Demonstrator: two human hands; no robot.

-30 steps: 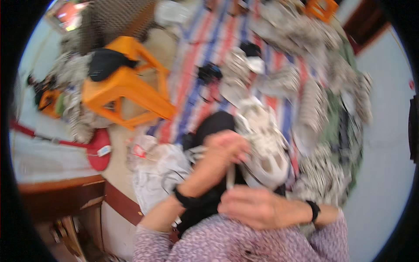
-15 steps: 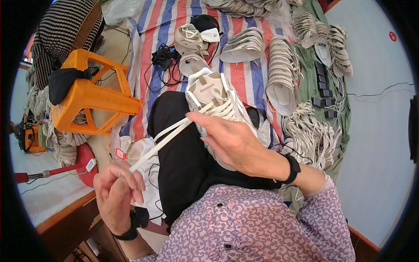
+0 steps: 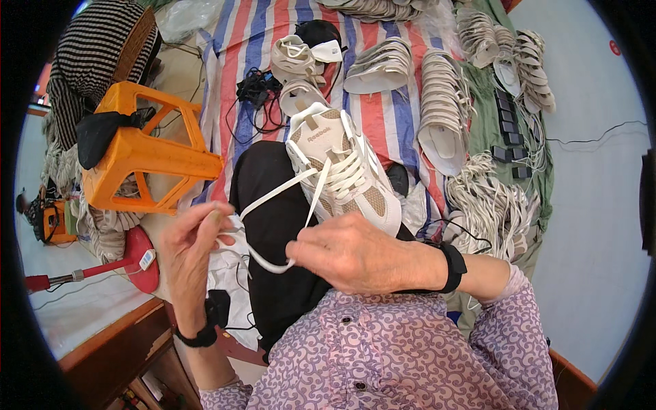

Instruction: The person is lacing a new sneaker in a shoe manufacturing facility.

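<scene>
A white and beige sneaker [image 3: 372, 198] rests by my black-trousered leg, its tongue facing away from me. White lace [image 3: 275, 194] criss-crosses its upper, and two long ends run out toward me. My left hand [image 3: 195, 242] pinches the lace, left of the leg. Lower down, in front of the shoe, my right hand [image 3: 359, 251] is closed with thumb and fingers on the lace too. Between both hands the lace hangs in a slack curve over the dark trousers. Black bands circle both wrists.
An orange plastic stool [image 3: 147, 160] stands on the left beside a red round base [image 3: 141, 256]. Stacked shoe uppers [image 3: 441, 109] and bundled white laces [image 3: 485, 205] lie to the right. Black cables [image 3: 258, 92] sit on the striped sheet [image 3: 242, 41].
My left hand has risen away from me, and the right has drawn back from the shoe's upper, now pinching lace. The taut lace has gone slack, and its two ends have spread apart.
</scene>
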